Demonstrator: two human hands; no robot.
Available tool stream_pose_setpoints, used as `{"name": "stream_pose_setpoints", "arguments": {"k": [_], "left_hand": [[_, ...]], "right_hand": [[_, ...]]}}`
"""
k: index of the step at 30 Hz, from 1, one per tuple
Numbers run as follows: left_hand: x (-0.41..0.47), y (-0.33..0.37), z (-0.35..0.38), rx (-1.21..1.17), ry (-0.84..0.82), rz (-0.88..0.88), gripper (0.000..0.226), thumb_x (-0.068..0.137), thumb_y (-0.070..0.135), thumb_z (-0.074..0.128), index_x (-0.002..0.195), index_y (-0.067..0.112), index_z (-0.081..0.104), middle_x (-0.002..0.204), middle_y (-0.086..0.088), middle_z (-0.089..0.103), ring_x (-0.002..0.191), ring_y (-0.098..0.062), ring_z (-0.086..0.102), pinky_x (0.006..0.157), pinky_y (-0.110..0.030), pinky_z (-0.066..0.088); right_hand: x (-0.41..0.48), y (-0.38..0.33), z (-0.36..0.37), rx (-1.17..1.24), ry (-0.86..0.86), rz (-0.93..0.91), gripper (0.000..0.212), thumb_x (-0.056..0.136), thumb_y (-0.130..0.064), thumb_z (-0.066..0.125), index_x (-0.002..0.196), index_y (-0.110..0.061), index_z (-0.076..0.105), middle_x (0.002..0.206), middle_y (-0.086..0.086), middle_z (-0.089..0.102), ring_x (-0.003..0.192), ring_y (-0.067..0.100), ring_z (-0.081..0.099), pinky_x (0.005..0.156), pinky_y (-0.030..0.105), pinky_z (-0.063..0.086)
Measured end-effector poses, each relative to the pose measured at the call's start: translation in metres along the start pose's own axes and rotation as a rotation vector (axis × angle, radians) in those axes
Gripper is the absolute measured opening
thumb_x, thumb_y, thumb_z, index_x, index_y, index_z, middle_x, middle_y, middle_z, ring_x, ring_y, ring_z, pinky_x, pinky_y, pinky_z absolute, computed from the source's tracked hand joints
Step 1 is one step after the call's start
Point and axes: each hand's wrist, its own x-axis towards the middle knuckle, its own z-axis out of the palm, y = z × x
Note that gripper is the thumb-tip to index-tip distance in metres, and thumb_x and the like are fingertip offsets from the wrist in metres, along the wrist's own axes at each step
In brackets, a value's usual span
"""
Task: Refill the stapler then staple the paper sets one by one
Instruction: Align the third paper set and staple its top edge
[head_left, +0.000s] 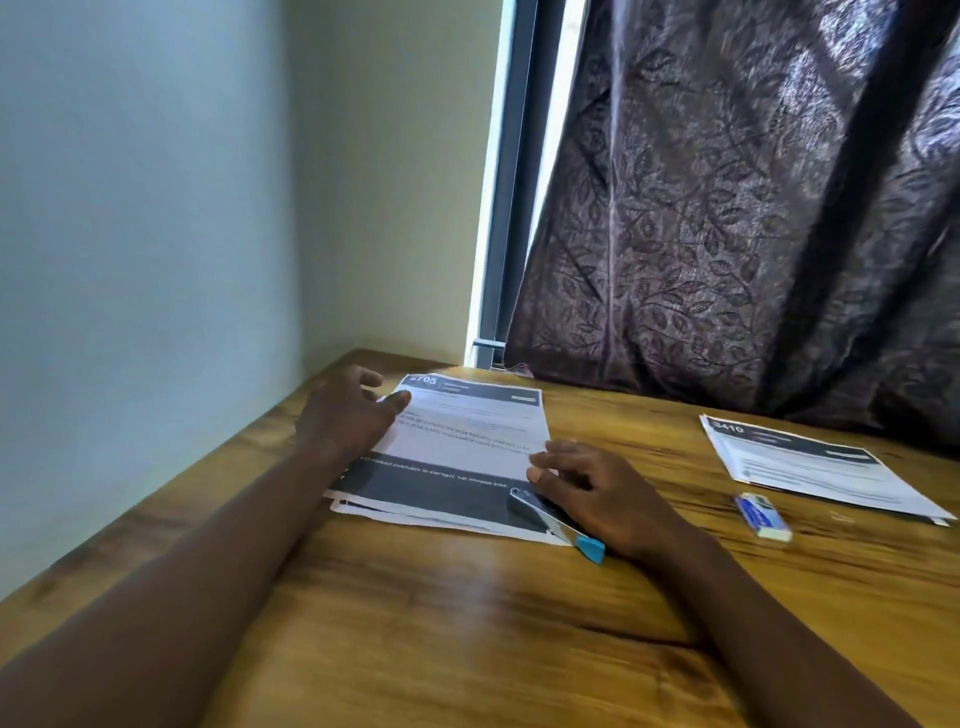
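The left hand (348, 410) pinches the paper set (467, 436) on the wood counter (467, 623). The right hand (597, 493) holds the stapler (558, 522) on its near corner. A curtain (753, 208) hangs behind it.

The curled fingers of the right hand (608, 499) cover the far side of the stapler (550, 519); only its silver top and blue end show beside the thumb. The left hand (348, 415) hides the edge of the paper set (467, 441) under its thumb, and whether its fingers reach beneath the sheets cannot be told. The print between the two thumbs is blurred beyond reading. Well off from the right fingers, the label of the staple box (762, 516) is too small to read. Both forearms are cut off by the bottom edge.
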Motion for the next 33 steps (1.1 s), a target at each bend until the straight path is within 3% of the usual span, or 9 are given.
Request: {"name": "stream_pose_setpoints", "arguments": {"k": [3, 7, 12, 17, 20, 24, 30, 33], "left_hand": [[0.002, -0.003, -0.006, -0.201, 0.081, -0.051, 0.029, 0.079, 0.039, 0.084, 0.101, 0.026, 0.072, 0.102, 0.003, 0.073, 0.090, -0.016, 0.064, 0.080, -0.028, 0.044], [0.002, 0.000, -0.013, -0.305, 0.086, -0.036, 0.022, 0.080, 0.030, 0.086, 0.098, 0.025, 0.074, 0.082, 0.016, 0.068, 0.075, 0.002, 0.061, 0.065, -0.016, 0.040], [-0.002, 0.007, -0.028, -0.314, 0.168, 0.116, 0.012, 0.086, 0.023, 0.080, 0.097, 0.026, 0.077, 0.087, 0.010, 0.076, 0.082, -0.001, 0.069, 0.082, -0.022, 0.049], [-0.011, 0.027, -0.045, -0.319, 0.271, 0.357, 0.018, 0.093, 0.019, 0.074, 0.107, 0.031, 0.076, 0.096, 0.011, 0.076, 0.083, -0.005, 0.070, 0.083, -0.028, 0.058], [-0.024, 0.047, -0.053, -0.295, 0.415, 0.598, 0.022, 0.096, 0.012, 0.070, 0.113, 0.024, 0.075, 0.108, 0.006, 0.075, 0.088, -0.009, 0.069, 0.083, -0.028, 0.058], [-0.043, 0.062, -0.056, -0.203, 0.591, 0.870, 0.021, 0.099, 0.015, 0.065, 0.116, 0.012, 0.075, 0.120, -0.003, 0.073, 0.109, -0.021, 0.067, 0.096, -0.037, 0.052], [-0.058, 0.074, -0.057, -0.161, 0.728, 0.965, 0.043, 0.105, 0.037, 0.050, 0.099, 0.001, 0.072, 0.106, -0.012, 0.075, 0.102, -0.023, 0.062, 0.101, -0.015, 0.032], [-0.059, 0.075, -0.054, -0.171, 0.747, 1.013, 0.032, 0.106, 0.034, 0.048, 0.101, 0.005, 0.061, 0.103, -0.017, 0.073, 0.099, -0.024, 0.058, 0.102, -0.014, 0.030]], "right_hand": [[0.001, -0.001, 0.001, -0.018, 0.007, -0.005, 0.049, 0.095, -0.061, 0.052, 0.136, -0.035, 0.062, 0.152, -0.010, 0.049, 0.138, 0.012, 0.042, 0.115, 0.045, 0.037], [0.001, 0.000, 0.001, -0.020, 0.008, -0.008, 0.048, 0.096, -0.061, 0.050, 0.136, -0.035, 0.062, 0.152, -0.011, 0.049, 0.139, 0.010, 0.042, 0.116, 0.045, 0.036], [0.000, 0.001, 0.001, -0.013, 0.008, -0.004, 0.051, 0.096, -0.061, 0.049, 0.138, -0.033, 0.060, 0.152, -0.011, 0.049, 0.139, 0.010, 0.041, 0.116, 0.045, 0.035], [-0.001, -0.001, 0.001, 0.016, 0.032, -0.022, 0.053, 0.098, -0.055, 0.052, 0.146, -0.031, 0.050, 0.151, -0.009, 0.050, 0.135, 0.012, 0.046, 0.112, 0.043, 0.042], [-0.004, -0.004, -0.003, 0.140, 0.143, -0.058, 0.054, 0.098, -0.045, 0.059, 0.148, -0.034, 0.044, 0.145, -0.010, 0.054, 0.131, 0.011, 0.051, 0.108, 0.046, 0.046], [-0.005, -0.010, -0.005, 0.128, 0.374, -0.134, 0.055, 0.098, -0.042, 0.060, 0.146, -0.046, 0.035, 0.139, -0.015, 0.050, 0.127, 0.005, 0.044, 0.104, 0.042, 0.048], [-0.003, -0.012, -0.007, 0.162, 0.580, -0.221, 0.064, 0.096, -0.044, 0.060, 0.151, -0.046, 0.027, 0.135, -0.015, 0.039, 0.125, 0.005, 0.042, 0.095, 0.031, 0.049], [-0.001, -0.011, -0.013, 0.174, 0.645, -0.204, 0.056, 0.095, -0.043, 0.061, 0.147, -0.044, 0.041, 0.122, -0.012, 0.044, 0.114, 0.007, 0.048, 0.087, 0.032, 0.054]]}}
